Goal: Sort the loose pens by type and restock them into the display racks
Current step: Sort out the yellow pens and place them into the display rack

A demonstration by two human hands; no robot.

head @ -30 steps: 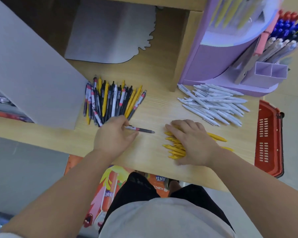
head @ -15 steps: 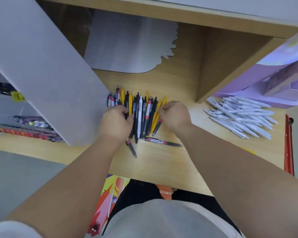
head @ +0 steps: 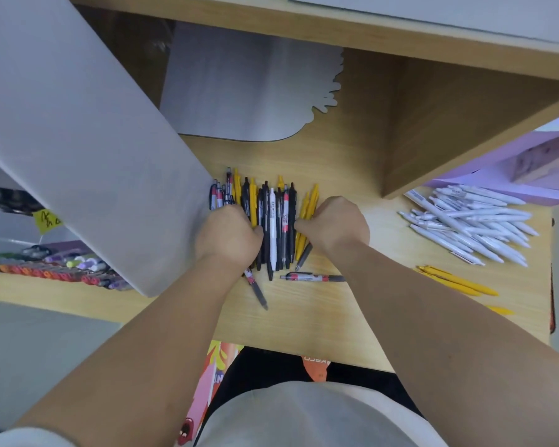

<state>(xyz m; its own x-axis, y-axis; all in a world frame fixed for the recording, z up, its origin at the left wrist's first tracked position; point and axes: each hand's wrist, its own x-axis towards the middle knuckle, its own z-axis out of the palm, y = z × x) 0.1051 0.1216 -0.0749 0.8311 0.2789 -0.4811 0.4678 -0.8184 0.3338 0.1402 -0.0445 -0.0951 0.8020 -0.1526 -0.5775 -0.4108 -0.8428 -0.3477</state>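
Mid-sort, I judge: white pens (head: 471, 227) and yellow pens (head: 455, 280) lie split off at right, left hand (head: 228, 235) and right hand (head: 336, 224) flank the mixed pile (head: 273, 221) at centre, grips hidden from me, racking not yet done.

I see a pale wooden shelf (head: 304, 321) across the middle of my view. A large grey board (head: 78, 150) leans over its left side, and a grey sheet with a scalloped right edge (head: 239, 91) lies at the far back. An upright wooden divider (head: 449, 133) stands far right. A yellow handwritten note (head: 47, 220) sits at the far left. Below the near edge is bright cartoon-printed packaging (head: 207, 379).
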